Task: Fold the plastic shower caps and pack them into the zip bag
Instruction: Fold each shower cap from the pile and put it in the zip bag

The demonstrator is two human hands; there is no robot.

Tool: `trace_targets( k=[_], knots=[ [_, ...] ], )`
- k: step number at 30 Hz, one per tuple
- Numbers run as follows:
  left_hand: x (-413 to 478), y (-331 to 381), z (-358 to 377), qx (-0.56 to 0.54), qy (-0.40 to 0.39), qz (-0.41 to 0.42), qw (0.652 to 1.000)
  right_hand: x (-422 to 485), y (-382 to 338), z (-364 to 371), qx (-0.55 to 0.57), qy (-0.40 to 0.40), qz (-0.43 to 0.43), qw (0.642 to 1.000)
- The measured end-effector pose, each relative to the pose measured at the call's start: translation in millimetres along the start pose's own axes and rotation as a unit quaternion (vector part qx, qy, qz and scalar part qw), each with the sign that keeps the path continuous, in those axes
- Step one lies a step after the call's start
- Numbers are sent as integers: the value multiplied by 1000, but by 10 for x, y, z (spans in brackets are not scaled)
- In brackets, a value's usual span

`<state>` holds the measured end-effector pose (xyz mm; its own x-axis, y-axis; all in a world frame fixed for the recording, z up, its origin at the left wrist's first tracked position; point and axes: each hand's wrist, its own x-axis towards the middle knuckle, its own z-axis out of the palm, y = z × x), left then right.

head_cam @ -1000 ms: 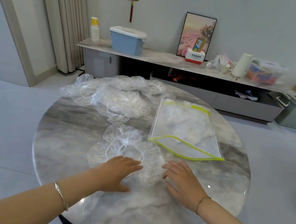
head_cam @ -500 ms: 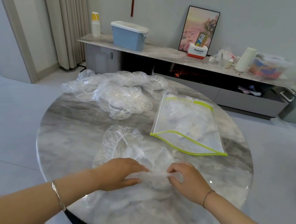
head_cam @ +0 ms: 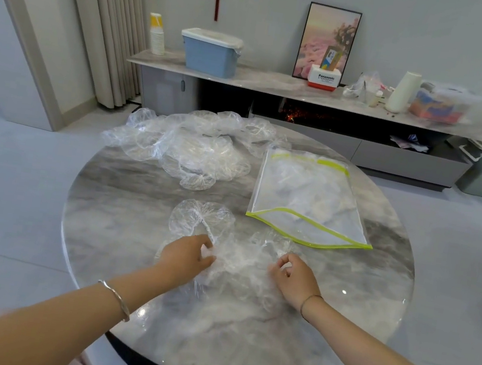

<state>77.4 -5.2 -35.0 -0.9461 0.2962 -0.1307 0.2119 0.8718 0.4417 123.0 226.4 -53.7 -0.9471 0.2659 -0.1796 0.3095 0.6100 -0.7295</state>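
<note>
Fingers (head_cam: 200, 240) of left hand (head_cam: 186, 257) and right hand (head_cam: 295, 279) pinch shower cap (head_cam: 238, 255) edges, seemingly just clear of zip bag (head_cam: 309, 198).

round marble table (head_cam: 122, 211), blue lidded bin (head_cam: 210, 54), framed picture (head_cam: 328, 39), curtain (head_cam: 107, 21)

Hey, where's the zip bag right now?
In the head view, the zip bag lies flat on the right half of the round table, right of the loose pile of shower caps and beyond the right hand.
</note>
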Motion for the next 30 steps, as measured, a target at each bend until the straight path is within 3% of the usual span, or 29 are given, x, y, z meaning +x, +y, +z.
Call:
trace_targets(
  k=[2,4,6,8,12,16,20,24,26,30],
  knots=[
    [30,10,6,67,57,35,995,1,-13,18,-88,20,-20,996],
    [49,31,17,72,122,140,980,-16,-39,31,-125,79,-81,986],
    [61,41,30,70,130,279,949,-44,-78,64,-138,136,-173,966],
    [79,31,116,124,83,366,918,-81,-96,107,-178,113,-241,947],
    [29,-20,258,196,-81,279,937,-126,20,240,-309,-55,-260,913],
    [67,-99,319,200,-112,248,941,-70,155,289,-339,-99,-207,912],
    [78,-106,290,205,-124,227,944,-55,203,285,-331,-116,-208,913],
    [87,-85,136,189,-98,208,955,-62,93,262,-323,-92,-230,913],
    [81,-31,68,209,-50,215,953,-89,-31,254,-295,-40,-282,912],
    [36,33,45,210,-3,219,953,-107,-147,361,-259,54,-401,877]
  ],
)
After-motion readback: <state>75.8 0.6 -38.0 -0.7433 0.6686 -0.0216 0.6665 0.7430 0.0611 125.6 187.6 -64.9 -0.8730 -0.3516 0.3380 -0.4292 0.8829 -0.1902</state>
